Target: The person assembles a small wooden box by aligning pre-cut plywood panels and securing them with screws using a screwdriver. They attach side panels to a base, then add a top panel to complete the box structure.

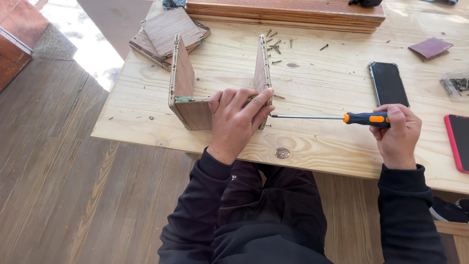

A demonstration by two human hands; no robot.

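A three-sided box frame of brown wooden panels (184,73) stands on the pale plywood table (312,83), open toward the far side. My left hand (237,120) clamps its near right corner, fingers over the top edge. My right hand (398,132) grips a screwdriver (337,117) by its orange and black handle. Its long steel shaft lies level and points left, the tip at the right panel (262,63) near a screw.
Loose screws (274,46) lie behind the frame. Spare wooden panels (168,32) are stacked at the far left corner, long boards (283,12) at the back. A black phone (388,83), a red-cased phone (459,142), sandpaper (430,48) and a clear screw box (457,85) sit right.
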